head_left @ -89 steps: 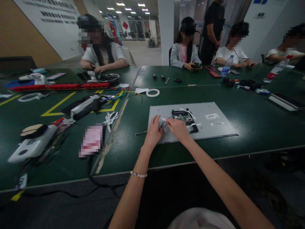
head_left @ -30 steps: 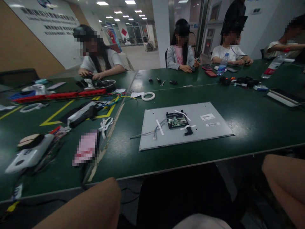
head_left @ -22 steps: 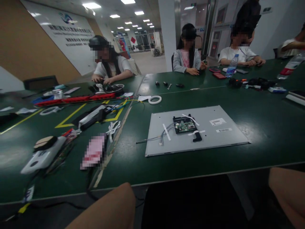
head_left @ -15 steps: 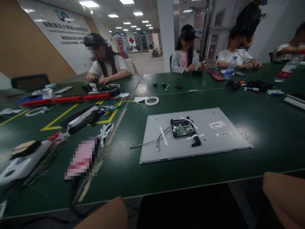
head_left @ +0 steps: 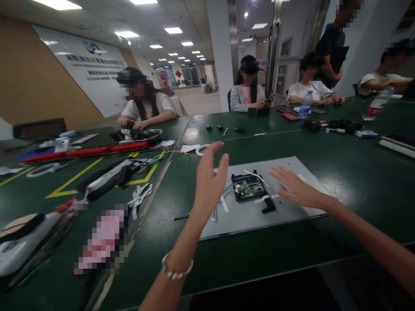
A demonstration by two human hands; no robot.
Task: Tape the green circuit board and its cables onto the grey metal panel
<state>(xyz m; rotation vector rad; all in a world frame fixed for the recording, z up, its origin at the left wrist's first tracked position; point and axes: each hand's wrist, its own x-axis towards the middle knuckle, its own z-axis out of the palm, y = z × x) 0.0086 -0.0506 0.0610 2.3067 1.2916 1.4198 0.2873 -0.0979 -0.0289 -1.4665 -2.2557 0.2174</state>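
A flat grey panel lies on the green table, with a green circuit board in a black bracket near its middle. Strips of white tape and thin grey cables are on the panel. My left hand is raised over the panel's left part, fingers apart and holding nothing; a beaded bracelet is on that wrist. Above the panel's right part, my right hand is stretched out with spread fingers, also holding nothing. It partly covers the panel's labels.
Behind my left hand is a roll of white tape. Red strips, a black pouch-like item and a white device lie left. Bottles and black parts stand or lie at the right back. Several people sit across the table.
Both my hands have come up from below the table edge and now hover above the panel. The view has tilted slightly upward. The panel has stayed in place on the table.
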